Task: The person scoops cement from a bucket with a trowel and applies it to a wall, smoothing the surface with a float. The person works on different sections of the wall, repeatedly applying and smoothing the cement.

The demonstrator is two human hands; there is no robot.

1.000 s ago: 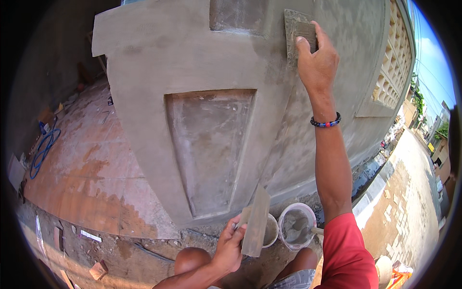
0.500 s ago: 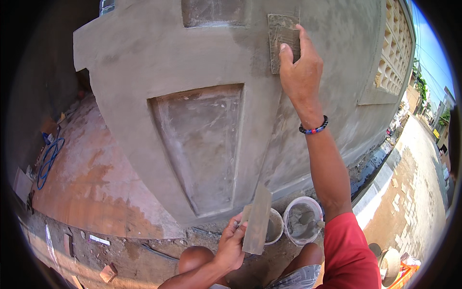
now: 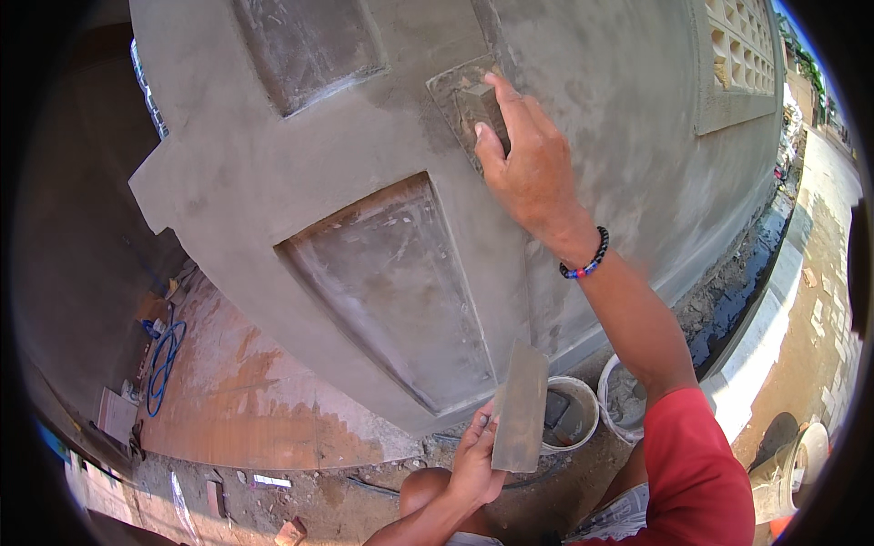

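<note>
My right hand (image 3: 537, 177) grips a flat rectangular plastering float (image 3: 452, 91) by its block handle. The float's face lies against the grey plastered wall (image 3: 487, 264), just above and right of the top corner of a recessed panel (image 3: 378, 282). Low down, my left hand (image 3: 478, 462) is closed round a second rectangular float (image 3: 523, 405), held upright with its flat grey face toward me. That tool's handle is mostly hidden by my fingers. A bead bracelet (image 3: 590, 259) circles my right wrist.
Two buckets stand by the wall's foot: one (image 3: 596, 414) beside the left-hand float, another (image 3: 605, 387) partly behind my right arm. An upper recess (image 3: 305, 45), a lattice vent (image 3: 739, 41), a blue hose (image 3: 162, 369) and a drain channel (image 3: 728, 318) are around.
My view has turned and tilted. The right-hand float has shifted along the wall, closer to the lower panel's corner. The left-hand float shows more of its flat face.
</note>
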